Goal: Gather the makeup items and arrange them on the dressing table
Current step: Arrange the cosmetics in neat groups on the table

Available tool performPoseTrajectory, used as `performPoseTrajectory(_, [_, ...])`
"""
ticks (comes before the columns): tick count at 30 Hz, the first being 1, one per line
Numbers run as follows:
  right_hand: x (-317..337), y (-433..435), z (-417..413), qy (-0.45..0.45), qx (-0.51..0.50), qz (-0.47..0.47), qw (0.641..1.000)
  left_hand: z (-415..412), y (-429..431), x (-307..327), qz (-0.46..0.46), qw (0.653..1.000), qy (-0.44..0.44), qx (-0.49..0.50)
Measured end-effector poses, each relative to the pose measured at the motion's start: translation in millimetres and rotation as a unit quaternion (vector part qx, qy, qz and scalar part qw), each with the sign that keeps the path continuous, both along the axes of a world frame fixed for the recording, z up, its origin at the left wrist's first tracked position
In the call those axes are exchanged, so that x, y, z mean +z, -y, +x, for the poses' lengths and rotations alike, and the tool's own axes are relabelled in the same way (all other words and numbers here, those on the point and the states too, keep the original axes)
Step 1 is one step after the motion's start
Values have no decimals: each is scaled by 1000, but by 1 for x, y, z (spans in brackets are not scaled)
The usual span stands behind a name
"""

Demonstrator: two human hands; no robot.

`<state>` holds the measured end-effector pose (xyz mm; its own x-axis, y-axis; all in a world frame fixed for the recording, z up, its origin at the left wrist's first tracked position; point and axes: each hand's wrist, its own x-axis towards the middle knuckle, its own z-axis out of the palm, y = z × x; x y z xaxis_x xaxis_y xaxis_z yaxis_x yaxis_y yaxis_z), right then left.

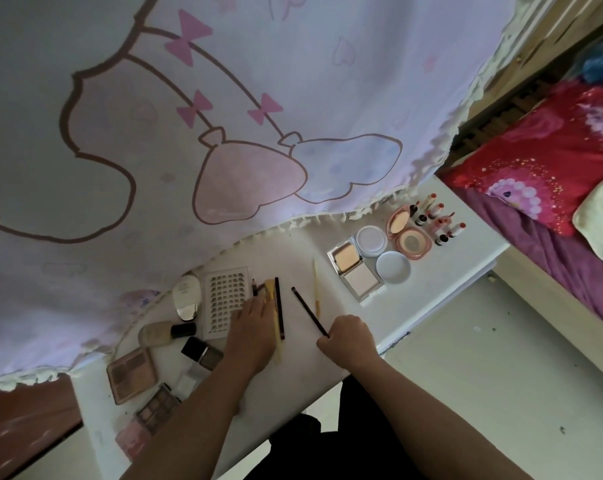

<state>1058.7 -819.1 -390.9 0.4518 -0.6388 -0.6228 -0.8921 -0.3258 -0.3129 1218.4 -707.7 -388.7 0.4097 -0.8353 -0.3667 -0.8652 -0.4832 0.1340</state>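
On the white dressing table (414, 299), my right hand (348, 339) is closed around the near end of a dark makeup pencil (307, 310) that points away to the left. My left hand (250, 332) lies flat, fingers on a yellow-handled tool (276, 327) and beside another dark pencil (280, 306). A white lash tray (225, 299) sits just left of that hand. A thin yellow stick (316, 289) lies between the pencils and an open square compact (353, 270). Round compacts (392, 251) and a cluster of lipsticks (437, 220) stand at the far right.
Bottles (166, 332) and eyeshadow palettes (133, 374) crowd the table's left end. A printed pink-and-white curtain (224, 116) hangs over the back of the table. A bed with a red pillow (549, 161) is to the right, with pale floor (466, 393) below.
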Motion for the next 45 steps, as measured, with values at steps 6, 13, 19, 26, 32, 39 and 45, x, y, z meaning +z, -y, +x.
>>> performPoseTrajectory(6, [-7,11,-40,0,-11,-35,999,-20,57,0,16,985,-17,-173])
performPoseTrajectory(13, [-16,18,-45,66,18,-15,998,-18,69,-3,125,976,-27,-178])
performPoseTrajectory(19, [-9,22,-41,164,-78,60,982,-4,52,6,-48,983,-141,104])
performPoseTrajectory(26, [22,17,-21,257,-116,97,954,-7,62,65,-262,732,-492,391])
performPoseTrajectory(32, [73,3,0,317,-144,202,915,1,64,80,-274,619,-595,434])
performPoseTrajectory(39, [102,-2,10,182,-17,-68,981,23,62,77,-272,441,-643,564])
performPoseTrajectory(45, [106,3,-7,278,-152,13,948,45,53,75,-308,392,-631,594])
